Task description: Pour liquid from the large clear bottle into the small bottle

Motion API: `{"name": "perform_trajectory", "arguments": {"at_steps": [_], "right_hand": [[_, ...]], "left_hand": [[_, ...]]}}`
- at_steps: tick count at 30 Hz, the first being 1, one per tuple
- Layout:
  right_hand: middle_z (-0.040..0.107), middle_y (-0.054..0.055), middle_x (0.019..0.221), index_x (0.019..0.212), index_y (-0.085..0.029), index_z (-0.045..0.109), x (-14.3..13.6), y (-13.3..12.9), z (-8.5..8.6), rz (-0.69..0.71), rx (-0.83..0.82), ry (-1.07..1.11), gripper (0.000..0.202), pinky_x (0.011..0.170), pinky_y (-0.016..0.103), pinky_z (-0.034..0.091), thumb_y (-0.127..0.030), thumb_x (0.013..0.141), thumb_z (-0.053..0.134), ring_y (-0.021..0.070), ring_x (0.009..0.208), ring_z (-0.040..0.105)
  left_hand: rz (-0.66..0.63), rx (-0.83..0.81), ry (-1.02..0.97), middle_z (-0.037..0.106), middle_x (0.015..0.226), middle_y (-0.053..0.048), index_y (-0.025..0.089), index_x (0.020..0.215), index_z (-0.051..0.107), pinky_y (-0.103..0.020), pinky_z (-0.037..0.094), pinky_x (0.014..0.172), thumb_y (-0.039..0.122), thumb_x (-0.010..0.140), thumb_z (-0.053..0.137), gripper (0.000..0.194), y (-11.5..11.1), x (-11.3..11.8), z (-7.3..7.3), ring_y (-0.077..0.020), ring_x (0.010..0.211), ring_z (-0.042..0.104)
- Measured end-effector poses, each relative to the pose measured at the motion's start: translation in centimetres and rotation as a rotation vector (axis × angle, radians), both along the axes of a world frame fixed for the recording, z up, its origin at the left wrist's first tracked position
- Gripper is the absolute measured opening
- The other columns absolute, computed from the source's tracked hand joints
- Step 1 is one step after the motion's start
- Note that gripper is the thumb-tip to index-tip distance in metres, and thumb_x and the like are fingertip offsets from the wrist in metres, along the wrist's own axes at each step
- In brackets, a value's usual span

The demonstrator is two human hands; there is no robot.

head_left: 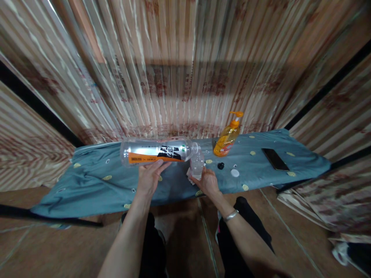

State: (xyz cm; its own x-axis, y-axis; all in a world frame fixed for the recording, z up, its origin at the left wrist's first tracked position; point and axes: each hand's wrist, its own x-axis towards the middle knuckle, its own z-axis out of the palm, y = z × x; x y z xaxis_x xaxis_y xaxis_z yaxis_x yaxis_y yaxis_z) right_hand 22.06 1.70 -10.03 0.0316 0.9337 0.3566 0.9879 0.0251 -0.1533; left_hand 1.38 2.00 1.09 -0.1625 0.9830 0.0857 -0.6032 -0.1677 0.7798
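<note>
**Head view: left hand (147,178) and right hand (208,180), both occupied**

Ribbed beige-and-brown backdrop (193,100), marked with dark red print; stands behind everything else.

Blue-green cloth (95,170) with scattered yellow motifs, spread over a long, low surface and creased toward its left end.

Large clear plastic bottle (153,150), label silver, orange and black; lying on its side above the middle of the cloth, neck pointing right. Held in the left hand, which is partly closed: thumb and fingers lie along the near side and underneath, some fingertips hidden by the bottle.

Amber pump bottle (224,143), transparent, orange pump head; standing on the cloth, right of centre near the far edge.

Flat black rectangular slab (275,159), resembling a phone; lying toward the right end.

Small clear plastic bottle (197,164), roughly upright, its top just at the large bottle's mouth; whether the two rims touch cannot be told. Held in the right hand, which is curled round the lower part from the right, grip nearly closed.

Silver bangle (231,215), on the right wrist.

Pale crumpled piece (189,177), beside the small bottle's base; material unclear.

White round disc (235,173), flat on the cloth.

Small black object (220,166), cap-like, just left of the disc.
</note>
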Motion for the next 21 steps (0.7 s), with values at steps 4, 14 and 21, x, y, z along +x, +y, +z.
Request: {"name": "perform_trajectory", "arguments": {"at_steps": [4, 14, 21], "right_hand": [[0.064, 0.010, 0.075, 0.105, -0.007, 0.055, -0.04, -0.04, 0.13, -0.010, -0.009, 0.006, 0.061, 0.071, 0.030, 0.040, -0.061, 0.076, 0.055, 0.0238, 0.080, 0.060], [0.065, 0.012, 0.076, 0.105, -0.005, 0.054, -0.05, 0.07, -0.23, -0.003, 0.016, -0.014, 0.060, 0.072, 0.032, 0.042, -0.058, 0.077, 0.056, 0.0250, 0.080, 0.061], [0.064, 0.014, 0.077, 0.104, -0.005, 0.052, 0.01, 0.01, -0.47, 0.008, 0.040, -0.031, 0.059, 0.072, 0.032, 0.042, -0.059, 0.079, 0.051, 0.0254, 0.080, 0.060]], "left_hand": [[-0.006, 0.001, -0.003, 0.070, 0.070, 0.000, 0.017, 0.070, 0.067, -0.044, 0.056, 0.078, 0.014, 0.055, 0.078, 0.019, -0.05, -0.01, 0.02, -0.0196, 0.073, 0.068], [-0.010, -0.006, -0.027, 0.070, 0.071, 0.000, 0.018, 0.071, 0.067, -0.049, 0.053, 0.082, 0.012, 0.055, 0.078, 0.020, -0.02, -0.01, -0.15, -0.0204, 0.074, 0.068], [-0.004, -0.034, -0.010, 0.069, 0.071, 0.001, 0.018, 0.071, 0.066, -0.052, 0.051, 0.085, 0.015, 0.053, 0.079, 0.022, -0.16, 0.05, 0.17, -0.0225, 0.075, 0.068]]}}
